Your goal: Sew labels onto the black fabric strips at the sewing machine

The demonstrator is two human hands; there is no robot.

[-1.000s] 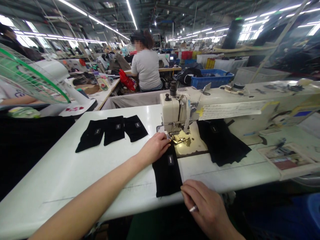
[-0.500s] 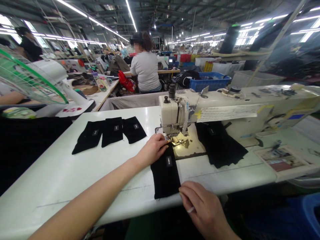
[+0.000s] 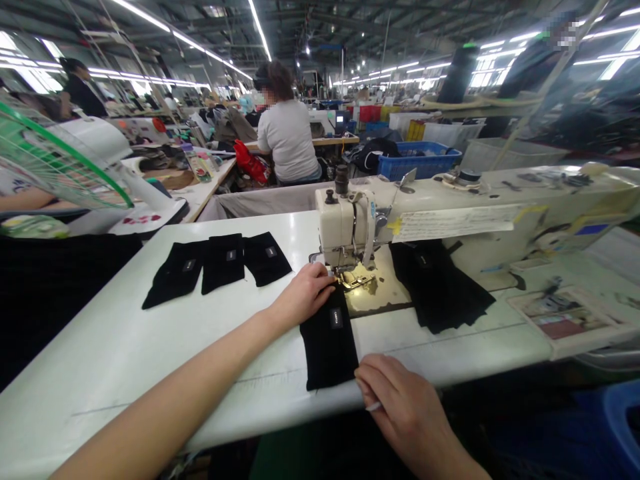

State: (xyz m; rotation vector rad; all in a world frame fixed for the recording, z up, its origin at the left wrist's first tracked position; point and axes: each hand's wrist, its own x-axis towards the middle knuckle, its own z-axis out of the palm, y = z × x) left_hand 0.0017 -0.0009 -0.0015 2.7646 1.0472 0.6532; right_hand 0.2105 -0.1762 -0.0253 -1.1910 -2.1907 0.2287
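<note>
A black fabric piece [image 3: 330,350] with a small dark label [image 3: 337,318] lies on the pale sewing table [image 3: 200,360], its far end at the presser foot of the sewing machine [image 3: 345,230]. My left hand [image 3: 311,291] is closed on its far left edge, close beside the foot, fingers pressed together. At the near right corner my right hand [image 3: 400,400] pinches the same piece between thumb and forefinger; a pale band shows around one finger. The needle itself is too small to make out.
Labelled black pieces [image 3: 224,264] lie at the left; a stack of black pieces [image 3: 437,287] rests under the machine arm. A parts tray [image 3: 570,317] stands at right, a fan [image 3: 95,153] at left. Beyond are a blue basket [image 3: 420,159] and a seated person [image 3: 290,137].
The black piece has shifted slightly away from me, toward the presser foot. My right hand has moved slightly forward with its near corner; the left hand stays beside the foot.
</note>
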